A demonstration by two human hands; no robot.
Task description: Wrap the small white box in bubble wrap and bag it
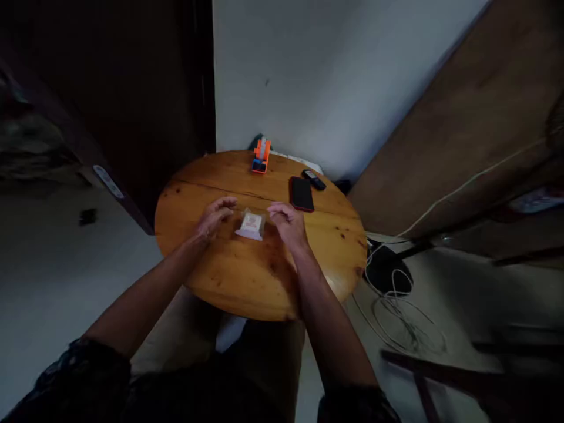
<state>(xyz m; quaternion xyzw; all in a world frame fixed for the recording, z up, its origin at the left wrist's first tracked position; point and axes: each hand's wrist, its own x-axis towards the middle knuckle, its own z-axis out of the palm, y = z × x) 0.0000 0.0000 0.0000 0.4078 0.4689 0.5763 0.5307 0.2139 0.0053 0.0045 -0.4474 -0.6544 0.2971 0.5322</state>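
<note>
Between my hands, a small white packet (251,224) in clear plastic wrap with faint reddish print lies on the round wooden table (238,276). To its left is my left hand (215,216), its fingers curved and apart, holding nothing. My right hand (286,223) hovers at the packet's right side. Its fingers are loosely bent, with nothing visible in them. Neither hand touches the packet.
An orange tape dispenser (261,155) stands at the table's back edge. A dark phone-like slab with a red rim (302,194) and a small black keypad phone (314,179) lie to the right. Pale cable (396,299) is coiled on the floor at right.
</note>
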